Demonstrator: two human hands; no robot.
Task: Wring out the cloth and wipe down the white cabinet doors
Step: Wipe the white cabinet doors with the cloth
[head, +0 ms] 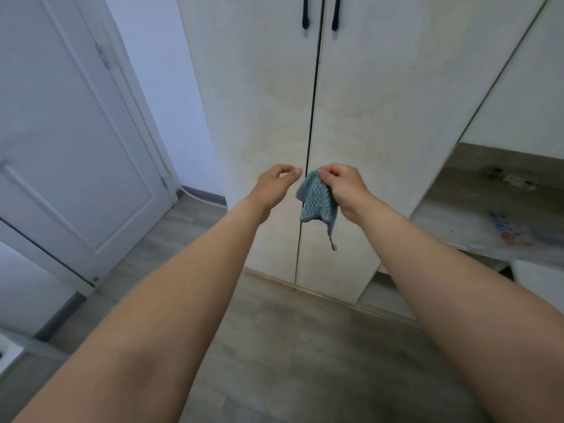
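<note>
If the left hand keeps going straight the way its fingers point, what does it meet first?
Probably the blue cloth pinched by the right hand; the left hand points right toward it. Depth is unclear; the cabinet door lies behind.

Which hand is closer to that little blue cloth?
Right. The right hand pinches the blue cloth by its top edge; the left hand hovers just beside it, not touching.

teal waffle-textured cloth [317, 199], white cabinet doors [366, 117] with yellowish stains, black handles [305, 13], grey wood-grain floor [290, 346]
</note>
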